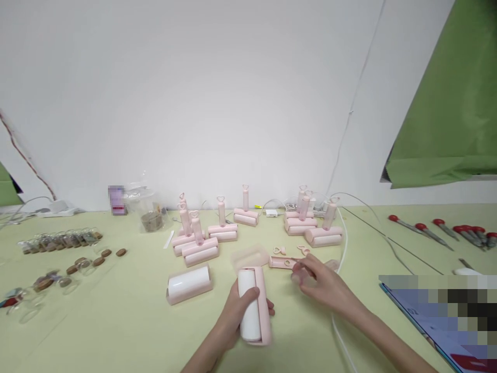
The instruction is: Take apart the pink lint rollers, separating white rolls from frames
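My left hand (pixel 248 305) is wrapped round a pink lint roller head (pixel 264 311) with a white roll, held upright above the table. To its right, the fingers of my right hand (pixel 318 282) are closed on a small translucent pink piece (pixel 297 277), partly hidden and blurred. Just beyond those fingers lies an open pink handle half (pixel 281 262) with a ring-shaped part on it. Two pink heart-shaped loops (pixel 279 250) rest behind. A translucent pink cover (pixel 248 257) lies behind the held roller, and another lint roller head (pixel 190 285) lies to the left.
Several lint rollers (pixel 202 251) with upright handles stand along the back. Corks (pixel 99 261) and small glass bottles (pixel 62 241) lie at left, near a clear plastic cup (pixel 151 215). A white cable (pixel 344 248) crosses at right, near red-topped tools (pixel 435 235) and a blue booklet (pixel 423 321).
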A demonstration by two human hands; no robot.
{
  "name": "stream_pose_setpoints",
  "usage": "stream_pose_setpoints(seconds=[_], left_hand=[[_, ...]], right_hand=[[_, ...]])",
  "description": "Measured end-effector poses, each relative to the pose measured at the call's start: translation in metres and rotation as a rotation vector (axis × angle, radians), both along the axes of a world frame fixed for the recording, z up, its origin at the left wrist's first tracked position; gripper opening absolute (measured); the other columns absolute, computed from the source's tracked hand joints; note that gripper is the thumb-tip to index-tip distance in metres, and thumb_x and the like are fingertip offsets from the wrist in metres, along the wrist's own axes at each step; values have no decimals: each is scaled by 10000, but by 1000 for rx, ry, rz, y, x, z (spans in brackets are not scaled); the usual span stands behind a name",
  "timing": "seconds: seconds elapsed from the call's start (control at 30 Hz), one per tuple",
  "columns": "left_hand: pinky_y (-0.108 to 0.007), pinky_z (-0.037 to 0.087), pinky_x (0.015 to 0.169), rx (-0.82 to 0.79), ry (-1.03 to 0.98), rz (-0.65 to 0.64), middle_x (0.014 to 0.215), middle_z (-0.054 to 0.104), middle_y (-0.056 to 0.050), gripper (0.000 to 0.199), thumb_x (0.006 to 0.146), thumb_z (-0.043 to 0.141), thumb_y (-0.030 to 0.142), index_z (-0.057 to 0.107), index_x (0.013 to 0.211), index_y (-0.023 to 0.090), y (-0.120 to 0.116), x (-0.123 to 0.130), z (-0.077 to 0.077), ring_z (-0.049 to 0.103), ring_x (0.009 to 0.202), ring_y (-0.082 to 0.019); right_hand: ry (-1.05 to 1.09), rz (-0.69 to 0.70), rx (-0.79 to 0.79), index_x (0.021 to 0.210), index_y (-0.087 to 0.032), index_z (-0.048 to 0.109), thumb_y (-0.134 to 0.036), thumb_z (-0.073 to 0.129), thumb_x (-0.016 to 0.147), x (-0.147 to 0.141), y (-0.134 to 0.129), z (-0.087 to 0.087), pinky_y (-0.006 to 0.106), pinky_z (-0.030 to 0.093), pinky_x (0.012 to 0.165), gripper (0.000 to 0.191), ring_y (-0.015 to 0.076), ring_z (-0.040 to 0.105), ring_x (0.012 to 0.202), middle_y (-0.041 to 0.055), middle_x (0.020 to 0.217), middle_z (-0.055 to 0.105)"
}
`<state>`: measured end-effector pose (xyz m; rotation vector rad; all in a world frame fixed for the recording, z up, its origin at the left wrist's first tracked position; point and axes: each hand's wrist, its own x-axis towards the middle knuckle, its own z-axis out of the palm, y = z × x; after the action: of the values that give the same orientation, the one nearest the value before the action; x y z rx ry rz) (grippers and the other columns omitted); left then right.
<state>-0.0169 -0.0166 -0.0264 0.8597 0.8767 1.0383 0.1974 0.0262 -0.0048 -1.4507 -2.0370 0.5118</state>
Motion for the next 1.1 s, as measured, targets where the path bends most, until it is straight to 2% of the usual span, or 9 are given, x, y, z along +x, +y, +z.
stream_pose_setpoints(seconds=[0.07, 0.13, 0.27, 0.3, 0.37, 0.47, 0.6, 0.93, 1.1], left_hand=[[-338, 467, 665, 110, 155, 72, 874, 637, -99, 412, 672, 615, 391, 414, 956, 171, 3, -1, 0, 617, 762, -235], [-318, 449, 715, 240, 349, 164, 915, 614, -75, 384, 646, 625, 326, 461, 955, 168, 5, -1, 2, 587, 808, -223], [-271, 431, 668, 431, 627, 282, 770, 570, -3, 221, 681, 547, 254, 477, 880, 185, 4, -1, 8, 546, 715, -173], [-264, 428, 651, 461, 663, 304, 758, 562, 5, 198, 692, 534, 257, 474, 869, 191, 3, -1, 9, 543, 697, -167], [-263, 425, 653, 515, 722, 354, 783, 561, 2, 196, 704, 524, 262, 473, 881, 197, 3, -2, 11, 548, 716, -168], [-274, 422, 693, 611, 805, 402, 847, 555, -8, 221, 703, 516, 225, 472, 918, 201, 4, -5, 12, 546, 782, -174], [-268, 417, 687, 687, 899, 391, 854, 530, -1, 246, 677, 507, 163, 474, 917, 210, 5, -8, 11, 532, 794, -166], [-260, 411, 617, 807, 1056, 299, 823, 517, -15, 262, 629, 528, 158, 480, 882, 206, -2, -6, 7, 525, 755, -176], [-252, 412, 625, 829, 962, 216, 811, 544, -20, 225, 651, 519, 136, 486, 863, 204, -4, -4, 10, 546, 733, -167]], right_hand=[[-252, -28, 10, 871, -201, 555, -86, 426, 673, -2, 1, -13, 237, 326, 519, 262, 176, 546, 697, 39, 922, 518], [-337, -43, -9, 971, -195, 518, -44, 390, 660, -3, 1, -20, 244, 340, 524, 369, 193, 561, 750, 69, 1017, 487], [-90, 33, -1, 994, -206, 452, -145, 386, 772, -8, -8, -7, 291, 414, 677, 240, 199, 534, 857, 65, 984, 479], [3, 79, -34, 986, -213, 454, -219, 360, 829, -12, -13, 0, 282, 425, 663, 184, 186, 536, 822, 52, 933, 492], [156, 198, -205, 1014, -221, 456, -374, 264, 898, -20, -25, 12, 235, 417, 512, 271, 142, 524, 600, 10, 745, 509], [268, 316, -464, 1003, -202, 485, -501, 235, 891, -34, -41, 18, 179, 262, 338, 405, 78, 295, 329, -82, 449, 362], [340, 315, -473, 874, -177, 556, -523, 334, 864, -43, -47, 9, 161, 208, 367, 411, 56, 238, 362, -103, 399, 240], [404, 325, -605, 836, -162, 548, -578, 361, 821, -43, -47, 1, 152, 173, 306, 456, 44, 209, 301, -115, 360, 278], [611, 314, -663, 676, -179, 459, -602, 388, 797, -48, -50, -9, 151, 101, 287, 445, 28, 131, 291, -124, 357, 243]])
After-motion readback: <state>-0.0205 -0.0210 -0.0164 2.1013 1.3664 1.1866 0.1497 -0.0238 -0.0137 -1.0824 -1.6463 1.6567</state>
